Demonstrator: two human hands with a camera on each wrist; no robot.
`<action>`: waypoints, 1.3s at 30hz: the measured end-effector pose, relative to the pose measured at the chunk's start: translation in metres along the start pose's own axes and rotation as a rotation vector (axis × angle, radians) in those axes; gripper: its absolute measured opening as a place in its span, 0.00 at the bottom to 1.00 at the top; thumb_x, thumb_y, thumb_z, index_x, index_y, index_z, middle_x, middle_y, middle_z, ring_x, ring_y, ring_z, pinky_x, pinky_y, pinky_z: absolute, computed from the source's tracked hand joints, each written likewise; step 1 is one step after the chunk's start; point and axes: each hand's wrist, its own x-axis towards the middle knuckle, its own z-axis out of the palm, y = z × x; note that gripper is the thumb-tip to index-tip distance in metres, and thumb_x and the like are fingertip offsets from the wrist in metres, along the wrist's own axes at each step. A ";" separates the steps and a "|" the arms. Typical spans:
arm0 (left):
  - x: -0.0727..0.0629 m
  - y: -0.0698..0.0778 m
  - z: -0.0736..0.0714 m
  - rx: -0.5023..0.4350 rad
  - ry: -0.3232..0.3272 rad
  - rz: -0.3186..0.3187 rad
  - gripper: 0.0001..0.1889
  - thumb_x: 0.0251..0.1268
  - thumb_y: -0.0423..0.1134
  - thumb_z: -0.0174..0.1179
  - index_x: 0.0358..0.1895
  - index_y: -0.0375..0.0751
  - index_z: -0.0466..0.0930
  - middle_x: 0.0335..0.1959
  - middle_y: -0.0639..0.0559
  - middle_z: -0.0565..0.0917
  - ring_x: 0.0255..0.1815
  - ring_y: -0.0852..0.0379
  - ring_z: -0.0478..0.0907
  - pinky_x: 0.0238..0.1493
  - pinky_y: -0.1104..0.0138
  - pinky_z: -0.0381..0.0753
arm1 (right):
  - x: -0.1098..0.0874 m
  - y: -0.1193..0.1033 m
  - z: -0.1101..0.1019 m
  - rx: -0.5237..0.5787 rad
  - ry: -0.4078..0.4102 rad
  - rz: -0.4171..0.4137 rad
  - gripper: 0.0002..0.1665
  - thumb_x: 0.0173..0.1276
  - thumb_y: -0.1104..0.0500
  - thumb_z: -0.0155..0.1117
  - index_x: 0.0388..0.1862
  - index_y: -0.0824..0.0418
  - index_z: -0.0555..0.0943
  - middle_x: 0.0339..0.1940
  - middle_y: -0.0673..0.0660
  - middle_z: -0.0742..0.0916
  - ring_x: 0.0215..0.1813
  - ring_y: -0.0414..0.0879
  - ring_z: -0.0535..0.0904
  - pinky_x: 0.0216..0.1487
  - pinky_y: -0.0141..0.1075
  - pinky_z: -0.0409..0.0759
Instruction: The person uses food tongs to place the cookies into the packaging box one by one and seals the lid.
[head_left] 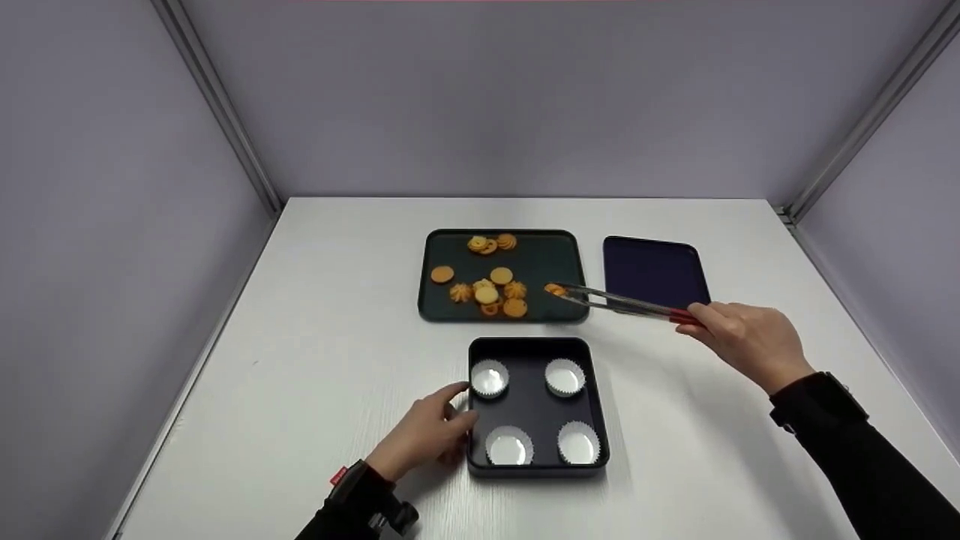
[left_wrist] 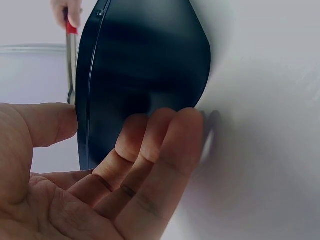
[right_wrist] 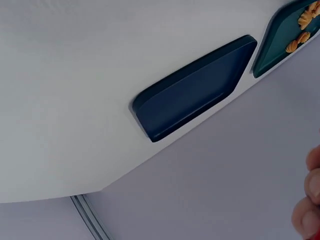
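My right hand [head_left: 754,341] grips a pair of metal tongs [head_left: 615,301] by the red handle end. Pinched in the tong tips is a small orange-brown cookie [head_left: 556,289], held over the right part of a dark green tray [head_left: 551,255]. Several cookies [head_left: 486,295] of round and piped shapes lie on that tray. At the left side of a dark square baking pan [head_left: 527,420], my left hand [head_left: 426,429] rests its fingertips against the outer wall [left_wrist: 150,65], thumb at the rim. Inside the pan stand several white paper baking cups [head_left: 509,448], near its corners.
A navy blue tray [head_left: 652,266] lies right of the green one, also visible in the right wrist view. Everything stands on a white table [head_left: 337,330], with grey panels [head_left: 525,97] behind and at both sides.
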 end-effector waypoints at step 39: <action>0.000 -0.001 0.001 -0.028 0.008 0.011 0.34 0.75 0.45 0.59 0.78 0.35 0.61 0.30 0.51 0.84 0.19 0.59 0.79 0.23 0.66 0.82 | 0.027 -0.029 -0.088 0.131 -0.164 -0.181 0.32 0.82 0.35 0.43 0.24 0.52 0.76 0.15 0.39 0.68 0.18 0.32 0.59 0.13 0.25 0.56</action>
